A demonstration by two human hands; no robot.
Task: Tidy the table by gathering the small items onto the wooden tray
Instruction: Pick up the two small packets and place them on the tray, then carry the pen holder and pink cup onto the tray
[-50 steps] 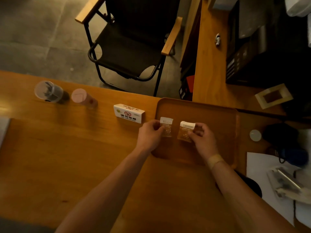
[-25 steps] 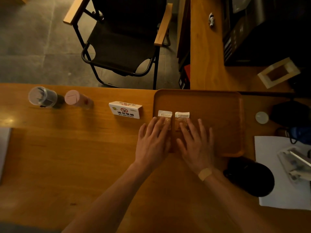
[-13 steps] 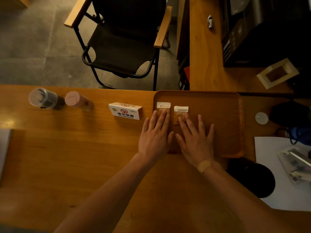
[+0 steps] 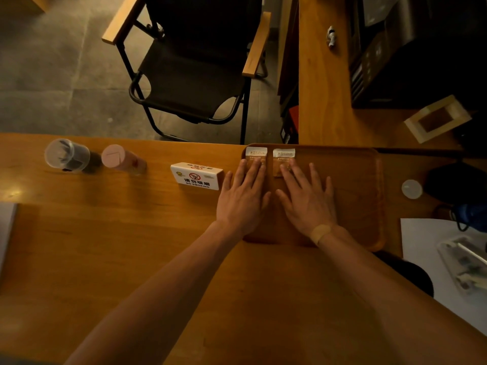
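Two small clear sachets with white labels lie side by side in the far left corner of the wooden tray (image 4: pixel 353 180). My left hand (image 4: pixel 242 198) lies flat, fingers spread, its fingertips resting on the left sachet (image 4: pixel 256 153). My right hand (image 4: pixel 305 201) is also flat on the tray, its fingertips on the right sachet (image 4: pixel 283 155). Neither hand grips anything. On the table left of the tray stand a white no-smoking sign (image 4: pixel 196 176), a pink-lidded container (image 4: pixel 120 158) and a clear cup (image 4: pixel 66 155).
A small white round lid (image 4: pixel 411 189) lies right of the tray beside dark bags (image 4: pixel 456 185). White paper with a clear plastic item (image 4: pixel 466 262) sits at the right edge. A black round object (image 4: pixel 411 275) is near my right forearm. A black chair (image 4: pixel 192 64) stands beyond the table.
Both hands let go of the sachets, flattened out, and slid them with the fingertips across the tray toward its far left corner.
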